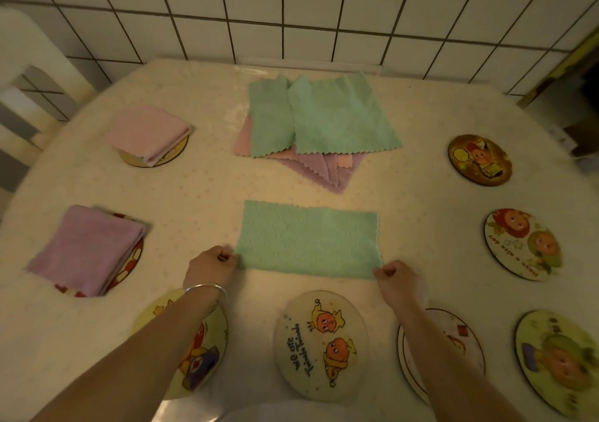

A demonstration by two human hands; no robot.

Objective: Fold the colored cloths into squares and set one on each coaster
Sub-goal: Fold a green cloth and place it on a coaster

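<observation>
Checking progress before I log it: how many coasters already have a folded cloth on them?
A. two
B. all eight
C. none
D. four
A: only the far-left coaster under a folded pink cloth and the near-left coaster under a folded lilac cloth are covered; the other six are bare, and the left hand and right hand pinch the near corners of a half-folded green cloth.

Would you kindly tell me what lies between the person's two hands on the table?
In the head view, the half-folded green cloth spans the gap: the left hand pinches its near left corner and the right hand its near right corner.
</observation>
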